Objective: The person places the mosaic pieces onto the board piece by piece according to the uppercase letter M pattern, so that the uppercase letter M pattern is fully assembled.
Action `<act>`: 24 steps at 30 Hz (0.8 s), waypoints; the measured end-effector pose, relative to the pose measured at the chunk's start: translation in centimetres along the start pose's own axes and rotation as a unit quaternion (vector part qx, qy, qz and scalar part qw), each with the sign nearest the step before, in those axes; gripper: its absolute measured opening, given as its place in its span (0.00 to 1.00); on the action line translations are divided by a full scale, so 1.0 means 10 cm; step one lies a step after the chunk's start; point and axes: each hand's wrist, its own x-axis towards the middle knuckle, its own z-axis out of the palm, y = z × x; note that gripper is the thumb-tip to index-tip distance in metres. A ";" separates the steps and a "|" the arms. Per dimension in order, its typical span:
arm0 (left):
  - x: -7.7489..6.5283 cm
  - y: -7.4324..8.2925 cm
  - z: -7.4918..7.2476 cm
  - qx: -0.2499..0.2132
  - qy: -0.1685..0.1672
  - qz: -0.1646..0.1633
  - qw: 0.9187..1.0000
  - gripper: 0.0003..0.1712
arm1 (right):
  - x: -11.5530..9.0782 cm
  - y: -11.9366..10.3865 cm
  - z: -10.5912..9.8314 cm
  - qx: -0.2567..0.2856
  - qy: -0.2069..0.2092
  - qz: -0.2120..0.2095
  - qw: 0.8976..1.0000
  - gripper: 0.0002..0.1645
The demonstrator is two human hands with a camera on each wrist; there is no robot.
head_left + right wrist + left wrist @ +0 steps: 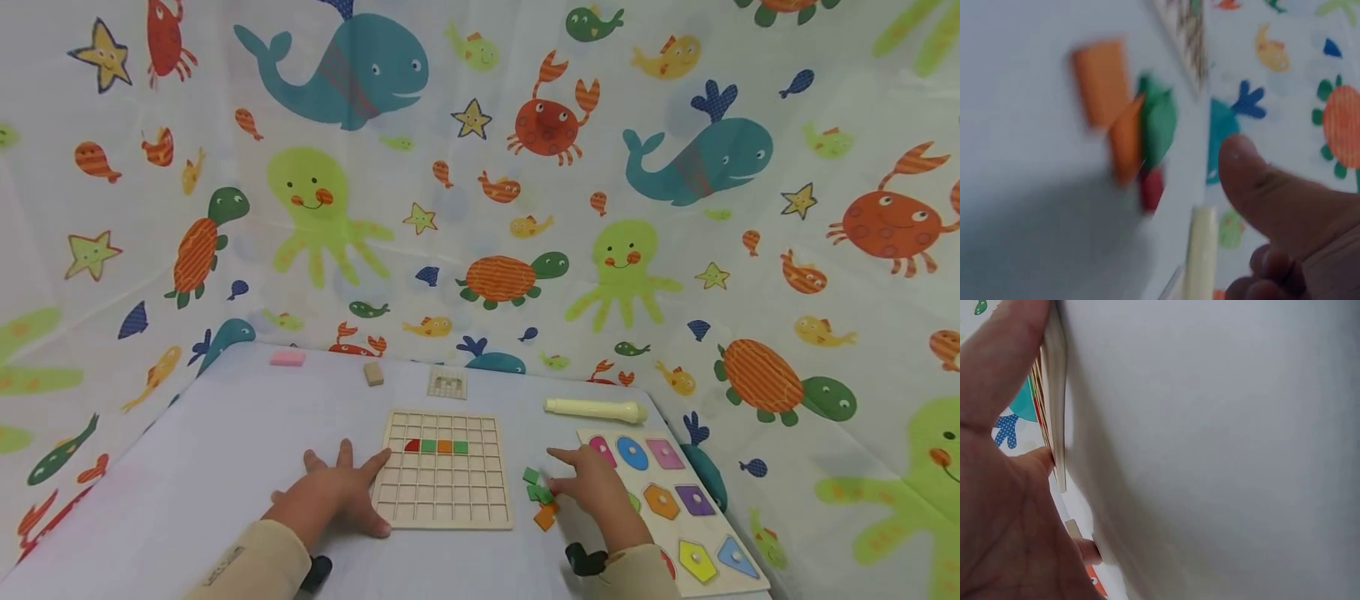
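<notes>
A wooden grid board (442,510) lies on the white table. One row of it holds a red rounded tile (412,447), a green tile (428,447), an orange tile (445,447) and another green one. My left hand (333,492) is spread at the board's left side, thumb and forefinger against its edge (1057,425). Right of the board is a small pile with green tiles (531,475) and orange tiles (544,518); a red piece (1151,187) shows in the blurred right wrist view. Beside this pile is my right hand (600,496), thumb extended, nothing in its grasp.
A puzzle board (651,477) with colourful knobbed shapes lies at the right, partly behind my right hand. Behind it is a pale yellow tube (592,409). Farther back lie a pink block (288,358), a wooden block (373,374) and a small patterned wooden square (447,392).
</notes>
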 end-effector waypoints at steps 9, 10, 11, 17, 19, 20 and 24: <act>0.00 0.02 -0.01 0.002 -0.004 0.005 1.000 0.73 | 0.18 0.35 0.00 -0.077 -0.089 -0.077 0.990 0.27; 0.00 0.02 -0.01 0.000 -0.006 0.003 1.000 0.73 | 0.21 0.35 0.01 -0.083 -0.092 -0.078 0.989 0.25; 0.00 0.02 -0.01 0.000 -0.007 0.004 1.000 0.73 | 0.23 0.35 0.01 -0.081 -0.093 -0.076 0.989 0.22; -0.01 0.02 0.00 0.009 -0.009 0.008 1.000 0.72 | 0.25 0.33 0.02 -0.062 -0.075 -0.066 0.993 0.09; 0.00 0.02 0.00 0.013 -0.010 0.008 1.000 0.73 | 0.24 0.33 0.03 -0.062 -0.059 -0.064 0.994 0.08; 0.00 0.02 0.00 0.013 -0.011 0.008 1.000 0.73 | 0.24 0.33 0.04 -0.061 -0.048 -0.064 0.995 0.08; 0.03 0.03 -0.02 0.016 -0.012 0.008 1.000 0.73 | 0.21 0.27 0.07 -0.056 0.000 -0.064 0.996 0.13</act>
